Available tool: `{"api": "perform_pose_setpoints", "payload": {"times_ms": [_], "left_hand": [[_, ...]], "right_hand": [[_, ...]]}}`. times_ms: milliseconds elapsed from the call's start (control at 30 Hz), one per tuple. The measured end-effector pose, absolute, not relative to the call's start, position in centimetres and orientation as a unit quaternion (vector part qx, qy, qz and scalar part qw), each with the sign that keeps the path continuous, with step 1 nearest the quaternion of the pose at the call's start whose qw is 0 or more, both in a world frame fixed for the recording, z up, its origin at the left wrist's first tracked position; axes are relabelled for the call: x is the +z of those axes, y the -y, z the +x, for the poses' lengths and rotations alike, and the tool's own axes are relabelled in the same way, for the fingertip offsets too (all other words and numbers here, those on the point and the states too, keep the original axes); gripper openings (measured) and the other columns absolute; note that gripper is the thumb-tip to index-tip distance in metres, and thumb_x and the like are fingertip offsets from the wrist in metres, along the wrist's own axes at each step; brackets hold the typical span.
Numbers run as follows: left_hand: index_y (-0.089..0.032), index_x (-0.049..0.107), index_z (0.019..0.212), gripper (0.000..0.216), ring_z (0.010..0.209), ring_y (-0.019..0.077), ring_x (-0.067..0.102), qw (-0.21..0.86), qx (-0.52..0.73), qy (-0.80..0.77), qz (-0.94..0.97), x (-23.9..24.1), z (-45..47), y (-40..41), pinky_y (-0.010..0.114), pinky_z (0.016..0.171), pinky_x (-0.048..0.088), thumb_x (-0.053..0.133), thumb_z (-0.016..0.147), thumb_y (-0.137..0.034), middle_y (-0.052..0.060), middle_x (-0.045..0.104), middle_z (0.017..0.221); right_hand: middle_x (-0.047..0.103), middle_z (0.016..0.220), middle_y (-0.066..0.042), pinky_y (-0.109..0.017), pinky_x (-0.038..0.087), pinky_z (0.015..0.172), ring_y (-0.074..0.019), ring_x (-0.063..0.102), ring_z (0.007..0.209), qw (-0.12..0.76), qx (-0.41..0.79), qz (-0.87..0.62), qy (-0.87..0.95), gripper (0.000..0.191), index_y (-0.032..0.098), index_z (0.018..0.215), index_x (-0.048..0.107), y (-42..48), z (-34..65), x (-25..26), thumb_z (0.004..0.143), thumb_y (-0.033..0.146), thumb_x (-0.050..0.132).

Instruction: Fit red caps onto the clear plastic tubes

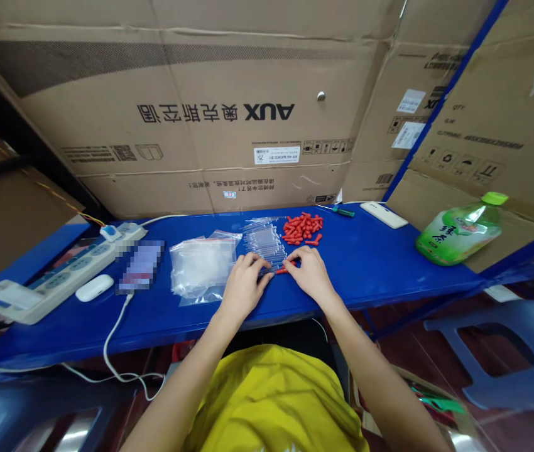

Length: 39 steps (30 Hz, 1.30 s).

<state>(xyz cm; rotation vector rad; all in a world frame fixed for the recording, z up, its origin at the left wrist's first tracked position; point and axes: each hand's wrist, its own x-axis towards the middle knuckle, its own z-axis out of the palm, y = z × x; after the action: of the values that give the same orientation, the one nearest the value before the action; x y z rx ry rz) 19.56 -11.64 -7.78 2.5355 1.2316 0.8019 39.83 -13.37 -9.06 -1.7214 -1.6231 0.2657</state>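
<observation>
My left hand (245, 279) is closed, thumb and fingers pinched around a thin clear tube that they mostly hide. Close beside it, my right hand (311, 271) pinches a small red rubber bulb (281, 270) lying in line with the tube. Whether bulb and tube are joined cannot be made out. Just beyond my fingers, many thin clear tubes (263, 238) lie side by side in a loose row. A heap of red rubber bulbs (303, 227) sits to their right. Clear plastic bags (201, 263) are stacked left of my left hand.
On the blue table (365, 270) are a power strip (78, 263), a white earbud case (94, 288), a phone (141, 267) with its cable, a green screwdriver (342, 211), a white power bank (384, 215) and a green drink bottle (460, 232). Cardboard (201, 75) walls the back.
</observation>
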Motion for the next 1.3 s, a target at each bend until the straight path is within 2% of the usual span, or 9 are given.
{"api": "perform_pose_setpoints", "payload": {"times_ms": [167,367,567,733,967,1067,1167,1300], "left_hand": [[-0.021,0.073,0.108,0.012,0.111,0.0281,0.061,0.115,0.285,-0.413,0.857,-8.1,19.5,11.5,0.046,0.103,0.052,0.066,0.1,-0.027,0.009,0.064,0.118],[-0.02,0.072,0.109,0.013,0.11,0.0276,0.062,0.118,0.289,-0.41,0.857,-8.3,19.5,11.5,0.044,0.101,0.052,0.065,0.101,-0.028,0.009,0.063,0.113],[-0.02,0.062,0.1,0.003,0.102,0.0267,0.062,0.136,0.276,-0.411,0.858,-7.9,19.8,11.5,0.043,0.095,0.051,0.064,0.1,-0.021,0.007,0.068,0.103],[-0.021,0.058,0.099,0.005,0.1,0.0257,0.061,0.138,0.283,-0.394,0.863,-7.8,19.9,11.5,0.041,0.094,0.05,0.061,0.1,-0.017,0.006,0.068,0.102],[-0.02,0.058,0.097,0.009,0.098,0.0264,0.061,0.088,0.278,-0.4,0.869,-7.6,19.8,11.6,0.041,0.091,0.05,0.054,0.103,-0.014,0.007,0.067,0.102],[-0.02,0.059,0.106,0.01,0.1,0.0265,0.062,0.072,0.307,-0.405,0.858,-7.4,19.9,11.8,0.041,0.09,0.052,0.049,0.106,-0.017,0.008,0.066,0.105],[-0.02,0.058,0.123,0.022,0.104,0.024,0.066,0.076,0.356,-0.403,0.84,-7.0,20.1,12.2,0.037,0.09,0.055,0.041,0.109,-0.02,0.01,0.063,0.116],[-0.022,0.058,0.126,0.027,0.104,0.0219,0.069,0.094,0.374,-0.397,0.833,-6.5,20.3,12.9,0.034,0.088,0.056,0.035,0.112,-0.026,0.01,0.064,0.12]], "right_hand": [[0.076,0.099,-0.006,-0.041,0.047,0.096,-0.0282,0.061,0.102,0.376,0.115,-0.672,0.627,0.009,0.023,0.088,0.077,13.5,39.4,-9.0,0.091,0.026,0.07],[0.072,0.109,-0.01,-0.044,0.047,0.096,-0.0313,0.058,0.105,0.359,0.069,-0.679,0.637,0.015,0.022,0.083,0.077,13.6,39.2,-9.2,0.093,0.031,0.07],[0.072,0.113,-0.007,-0.043,0.046,0.092,-0.03,0.058,0.107,0.345,0.084,-0.682,0.64,0.009,0.024,0.085,0.076,13.8,38.9,-8.8,0.092,0.025,0.071],[0.071,0.11,-0.008,-0.044,0.047,0.092,-0.0308,0.058,0.107,0.347,0.081,-0.688,0.633,0.003,0.023,0.092,0.074,13.7,38.7,-8.9,0.092,0.026,0.072],[0.069,0.11,-0.008,-0.045,0.048,0.101,-0.0294,0.06,0.11,0.385,0.1,-0.634,0.664,0.016,0.023,0.1,0.072,13.6,39.7,-8.6,0.091,0.034,0.078],[0.068,0.114,-0.007,-0.044,0.048,0.103,-0.0282,0.06,0.113,0.372,0.126,-0.593,0.702,0.027,0.024,0.106,0.071,13.7,40.6,-8.3,0.085,0.035,0.085],[0.067,0.112,-0.006,-0.042,0.05,0.1,-0.0269,0.061,0.11,0.36,0.133,-0.589,0.711,0.027,0.025,0.106,0.07,13.8,41.0,-8.2,0.085,0.033,0.085],[0.068,0.109,-0.006,-0.041,0.052,0.096,-0.0257,0.062,0.105,0.369,0.136,-0.582,0.712,0.027,0.024,0.107,0.069,13.4,41.3,-8.3,0.087,0.038,0.082]]}}
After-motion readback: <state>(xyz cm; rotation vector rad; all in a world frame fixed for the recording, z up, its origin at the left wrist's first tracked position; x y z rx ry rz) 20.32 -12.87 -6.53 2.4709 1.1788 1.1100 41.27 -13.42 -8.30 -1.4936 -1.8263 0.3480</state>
